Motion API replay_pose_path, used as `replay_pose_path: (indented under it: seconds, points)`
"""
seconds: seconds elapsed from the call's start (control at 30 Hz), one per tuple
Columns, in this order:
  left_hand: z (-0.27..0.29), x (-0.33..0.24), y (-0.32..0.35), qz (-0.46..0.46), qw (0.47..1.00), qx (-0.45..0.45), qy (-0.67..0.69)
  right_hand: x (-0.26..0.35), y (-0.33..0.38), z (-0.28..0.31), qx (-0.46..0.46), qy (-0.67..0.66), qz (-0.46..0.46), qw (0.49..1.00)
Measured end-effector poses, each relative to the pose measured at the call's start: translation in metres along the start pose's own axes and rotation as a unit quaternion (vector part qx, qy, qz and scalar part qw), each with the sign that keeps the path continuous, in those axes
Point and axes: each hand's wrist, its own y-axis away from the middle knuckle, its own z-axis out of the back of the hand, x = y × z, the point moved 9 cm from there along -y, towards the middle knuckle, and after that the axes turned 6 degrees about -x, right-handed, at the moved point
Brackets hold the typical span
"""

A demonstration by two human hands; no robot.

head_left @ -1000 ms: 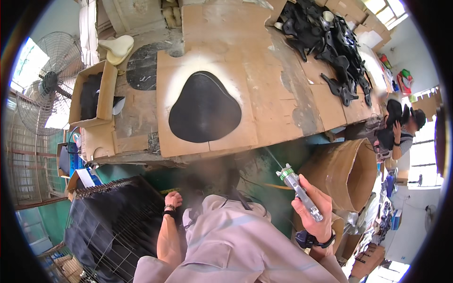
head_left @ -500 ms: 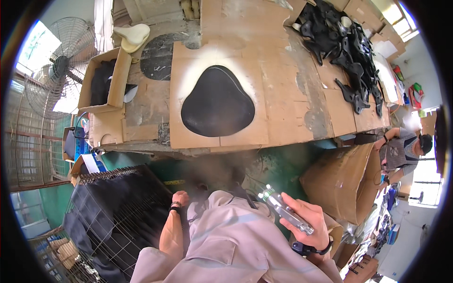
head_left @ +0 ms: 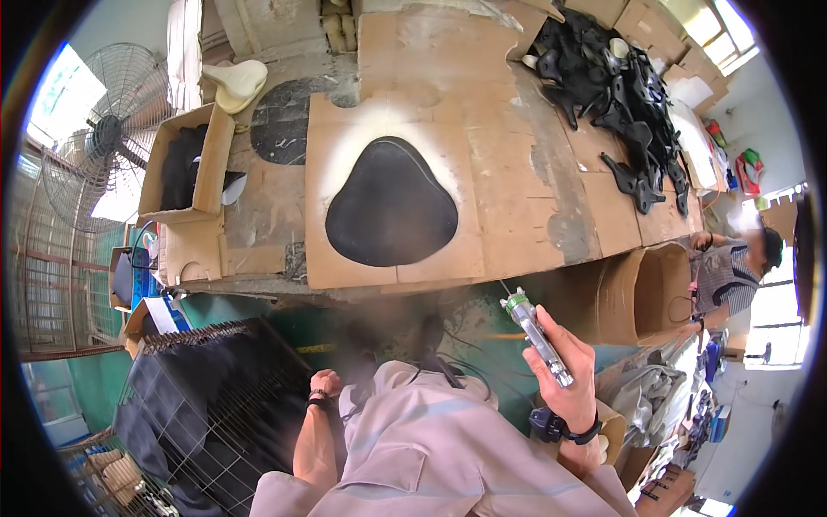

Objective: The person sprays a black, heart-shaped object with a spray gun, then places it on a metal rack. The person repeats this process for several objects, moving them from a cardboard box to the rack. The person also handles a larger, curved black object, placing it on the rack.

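Note:
My right hand (head_left: 564, 366) grips a small metal spray gun (head_left: 536, 336) with a green ring near its nozzle. Its tip points up toward the table's front edge, just right of a cardboard sheet (head_left: 465, 250). On that sheet lies a black, rounded-triangular saddle cover piece (head_left: 392, 207), with pale overspray around its upper edges. By my left thigh hangs my left hand (head_left: 325, 382), fingers curled into a fist and no object showing in it. A wire rack draped with black sheets (head_left: 207, 388) stands beside that hand.
Black saddle bases (head_left: 629, 121) are heaped at the table's far right. At its left are an open carton (head_left: 215, 185) of black pieces and a pale saddle (head_left: 237, 79). A large carton (head_left: 616, 297) stands right of me; a person (head_left: 732, 276) is beyond it. A fan (head_left: 106, 133) stands left.
My right hand and the spray gun have risen slightly toward the table, the gun turning more upright. My left hand stays a fist by my thigh. The view has shifted a little.

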Motion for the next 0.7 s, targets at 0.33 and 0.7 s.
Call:
replay_pose_path:
  seconds: [0.33,0.7]
  points:
    - [-0.030,-0.055,0.000,0.185,0.981,0.032,0.036,0.008,0.017,-0.006,0.014,-0.033,-0.039,0.999]
    - [-0.025,-0.054,0.000,0.190,0.980,0.019,0.064,0.018,0.016,0.004,0.020,-0.028,-0.021,0.999]
